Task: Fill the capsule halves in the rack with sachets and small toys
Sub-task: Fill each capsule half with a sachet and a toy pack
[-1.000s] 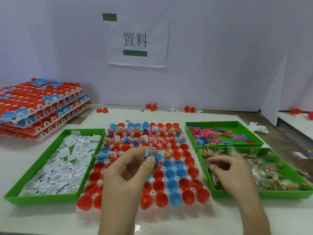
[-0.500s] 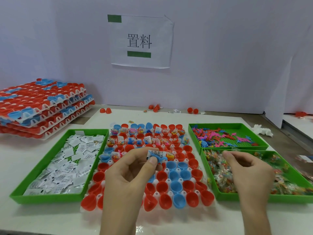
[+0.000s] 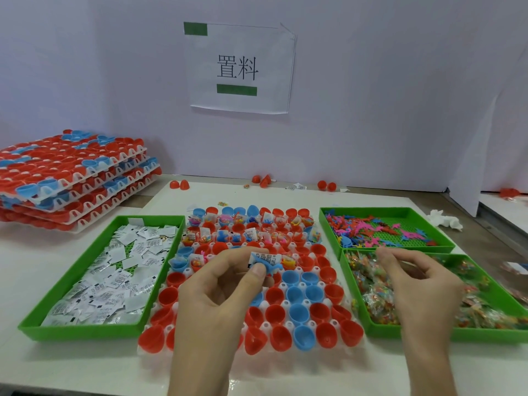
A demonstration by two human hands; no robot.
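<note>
Head view: my two forearms reach in from the bottom edge over the white counter [image 3: 85,367]. My left hand [image 3: 217,292] is raised above the middle of the rack [image 3: 267,325], fingers curled in and the thumbnail facing me. Thumb and forefinger pinch a white sachet [image 3: 265,257] and a blue toy [image 3: 270,267] together. My right hand [image 3: 420,284] hangs over the packet tray [image 3: 405,334] just right of the rack, back of the hand up and fingers bent. The thumb is close to the forefinger tip, and the blur keeps me from telling whether anything is pinched there.

Below my left hand, the near rows of red and blue capsule halves [image 3: 298,312] stand empty. The far rows already hold sachets and little toys. The sachet tray [image 3: 85,332] lies just left of the rack, heaped with white sachets. Beyond the packet tray sits the toy tray [image 3: 385,210] with pink, blue and orange figures.

Farther back on the left is a stack of racks [image 3: 71,178], loaded with more halves. Loose red halves [image 3: 180,184] lie near the wall, and a paper sign [image 3: 240,70] hangs above them.
</note>
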